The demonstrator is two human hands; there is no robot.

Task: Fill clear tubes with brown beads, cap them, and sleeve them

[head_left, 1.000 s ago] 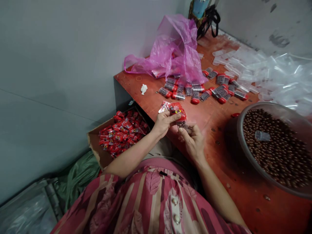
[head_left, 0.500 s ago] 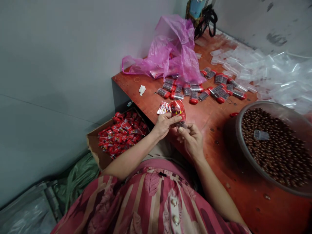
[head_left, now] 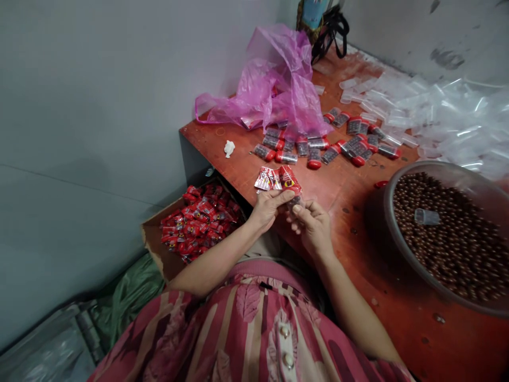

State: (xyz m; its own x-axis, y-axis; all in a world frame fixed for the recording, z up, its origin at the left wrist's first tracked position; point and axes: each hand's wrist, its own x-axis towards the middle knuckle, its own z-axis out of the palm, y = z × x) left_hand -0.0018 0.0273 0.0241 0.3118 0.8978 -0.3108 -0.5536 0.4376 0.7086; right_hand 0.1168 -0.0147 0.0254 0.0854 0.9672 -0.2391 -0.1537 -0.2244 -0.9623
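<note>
Closed round red printed wrappers (head_left: 289, 178), my left hand (head_left: 265, 212) has its thumb lying across them. A silvery printed part of the wrappers sticks out to the left. Below the thumb, a small clear tube (head_left: 295, 201) with dark balls shows at the wrappers' lower end. My right hand (head_left: 314, 225) pinches the tube's near end between thumb and fingers. Both hands meet just above the table's front edge. Beyond them lie several red-capped tubes of dark balls (head_left: 314, 157).
A big tub (head_left: 392, 233) of brown balls, with a clear cup (head_left: 427, 216) on them, stands right. Clear empty tubes (head_left: 441, 116) are heaped behind it. A pink plastic bag (head_left: 258, 79) lies at the back. A cardboard box (head_left: 153, 239) of red-wrapped pieces sits lower left.
The view has shifted slightly. Both hands stay together at the wrappers and tube, and the wrappers are tilted a little differently. My grip looks the same.
</note>
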